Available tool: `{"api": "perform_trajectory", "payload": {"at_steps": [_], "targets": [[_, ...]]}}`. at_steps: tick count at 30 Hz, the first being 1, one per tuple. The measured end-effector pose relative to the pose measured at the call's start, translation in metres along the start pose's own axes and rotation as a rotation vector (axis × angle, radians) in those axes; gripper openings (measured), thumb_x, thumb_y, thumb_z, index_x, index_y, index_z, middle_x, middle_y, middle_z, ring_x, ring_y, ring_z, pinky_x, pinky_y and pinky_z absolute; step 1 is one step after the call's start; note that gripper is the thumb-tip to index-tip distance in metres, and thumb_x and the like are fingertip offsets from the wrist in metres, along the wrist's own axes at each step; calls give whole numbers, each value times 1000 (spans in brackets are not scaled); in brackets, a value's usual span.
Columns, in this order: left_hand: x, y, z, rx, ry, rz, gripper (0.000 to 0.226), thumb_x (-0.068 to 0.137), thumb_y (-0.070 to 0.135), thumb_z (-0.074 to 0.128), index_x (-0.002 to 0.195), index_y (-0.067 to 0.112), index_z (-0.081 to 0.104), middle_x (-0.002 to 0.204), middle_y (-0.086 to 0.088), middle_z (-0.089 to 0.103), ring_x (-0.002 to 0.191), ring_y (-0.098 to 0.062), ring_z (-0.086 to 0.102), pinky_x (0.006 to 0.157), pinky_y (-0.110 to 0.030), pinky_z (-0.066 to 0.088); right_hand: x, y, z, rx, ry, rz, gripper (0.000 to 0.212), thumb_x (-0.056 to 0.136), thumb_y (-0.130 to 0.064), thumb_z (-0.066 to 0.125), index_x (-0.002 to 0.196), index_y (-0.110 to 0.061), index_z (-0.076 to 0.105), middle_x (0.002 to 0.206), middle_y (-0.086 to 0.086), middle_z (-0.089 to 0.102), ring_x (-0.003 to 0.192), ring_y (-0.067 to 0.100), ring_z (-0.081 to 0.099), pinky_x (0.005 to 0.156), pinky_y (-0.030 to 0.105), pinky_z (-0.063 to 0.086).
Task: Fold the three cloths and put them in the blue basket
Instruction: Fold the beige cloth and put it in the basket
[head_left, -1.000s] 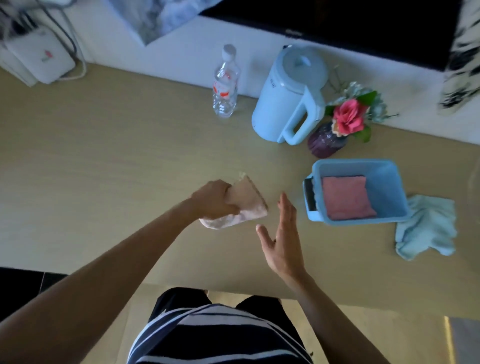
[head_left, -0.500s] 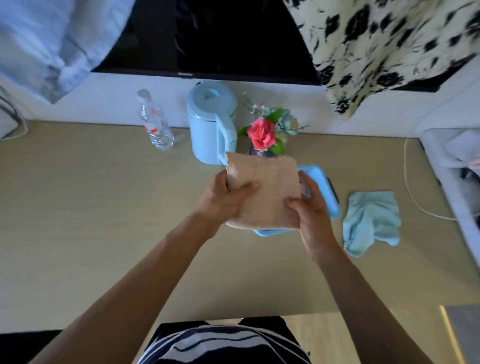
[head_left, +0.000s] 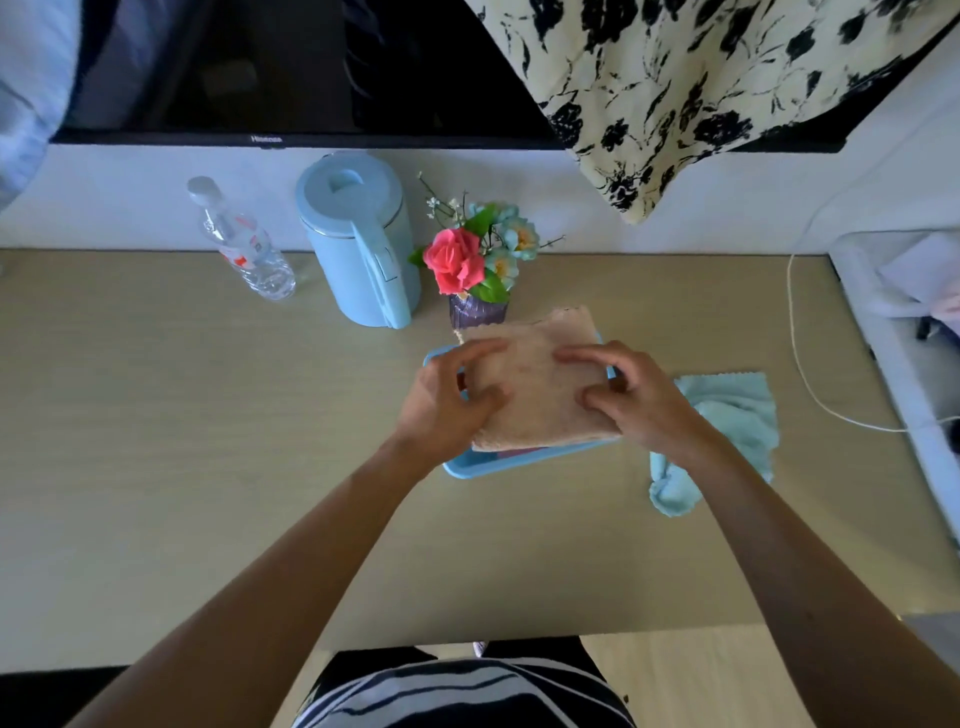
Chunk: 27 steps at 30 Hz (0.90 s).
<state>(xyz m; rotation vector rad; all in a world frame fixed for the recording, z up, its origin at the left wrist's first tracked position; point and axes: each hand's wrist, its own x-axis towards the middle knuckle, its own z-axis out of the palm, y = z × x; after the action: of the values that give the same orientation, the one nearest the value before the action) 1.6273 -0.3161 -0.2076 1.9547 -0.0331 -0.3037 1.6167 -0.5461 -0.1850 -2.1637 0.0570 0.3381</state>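
Observation:
A folded beige cloth (head_left: 540, 384) lies flat over the blue basket (head_left: 498, 464), covering most of it. My left hand (head_left: 447, 402) grips the cloth's left edge and my right hand (head_left: 631, 397) grips its right edge. A sliver of the pink cloth (head_left: 511, 453) shows inside the basket under the beige one. An unfolded light blue cloth (head_left: 727, 431) lies crumpled on the table just right of the basket, partly behind my right wrist.
A light blue kettle (head_left: 363, 244), a water bottle (head_left: 244, 244) and a vase of flowers (head_left: 478, 270) stand along the wall behind the basket. A white cable (head_left: 810, 374) runs along the table's right side. A screen hangs above.
The beige cloth went from my left hand alone to both hands, was held up over the basket, and has now come down flat onto it.

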Motion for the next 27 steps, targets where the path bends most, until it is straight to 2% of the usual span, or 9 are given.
{"api": "perform_trajectory", "payload": {"at_steps": [3,7,9,12,15,18,22,25,27], "targets": [[8,-9,16,97,-57,-83,60,70,27,76,129,31,64,119,-1,65,108,-21,65,96,-41,54,19,14,-2,-245,-82,36,52,80,-6,65,123,-34,68,106,-3,57,65,5,58,66,25,47],[18,-27,46,253,-86,-150,76,69,14,83,139,24,55,129,-8,58,118,-24,57,87,-12,36,45,28,8,-623,-156,-11,57,75,-9,67,126,-34,64,119,8,62,103,28,64,85,34,51],[22,-35,57,295,-72,-190,79,68,12,84,140,24,53,132,-10,55,121,-26,55,90,-17,38,52,32,14,-722,-192,-1,58,78,-9,68,131,-32,61,125,9,57,108,33,62,90,38,51],[28,-44,70,355,-89,-228,77,71,12,81,142,22,51,135,-13,51,123,-31,54,103,-32,43,57,37,24,-825,-187,4,56,81,-4,63,133,-26,59,127,11,51,101,35,65,94,43,49],[35,-47,80,407,-99,-241,75,74,11,75,143,22,49,137,-14,48,123,-33,53,104,-39,45,58,42,35,-919,-149,-2,50,84,1,57,130,-19,57,124,14,49,96,37,66,93,47,49],[41,-52,88,471,-133,-236,71,75,11,72,141,21,50,139,-14,46,122,-37,53,102,-41,48,57,45,43,-970,-157,10,46,86,3,56,130,-10,52,129,17,46,101,37,64,80,43,52],[43,-58,91,508,-161,-275,79,74,15,78,145,20,43,143,-12,37,118,-37,56,101,-40,47,55,50,51,-1012,-90,-26,53,84,2,63,134,-5,48,140,18,35,102,34,65,79,39,53],[47,-60,90,531,-165,-261,74,69,17,81,135,17,48,141,-9,35,106,-37,62,97,-42,53,56,52,51,-1018,-24,-84,51,79,5,66,128,-5,53,140,18,35,108,33,60,80,37,54],[47,-63,88,583,-176,-224,74,67,21,82,133,17,47,138,-8,35,113,-36,57,97,-44,53,59,54,48,-1043,-25,-135,46,76,6,67,120,-4,58,137,17,37,112,33,55,83,38,52]]}}
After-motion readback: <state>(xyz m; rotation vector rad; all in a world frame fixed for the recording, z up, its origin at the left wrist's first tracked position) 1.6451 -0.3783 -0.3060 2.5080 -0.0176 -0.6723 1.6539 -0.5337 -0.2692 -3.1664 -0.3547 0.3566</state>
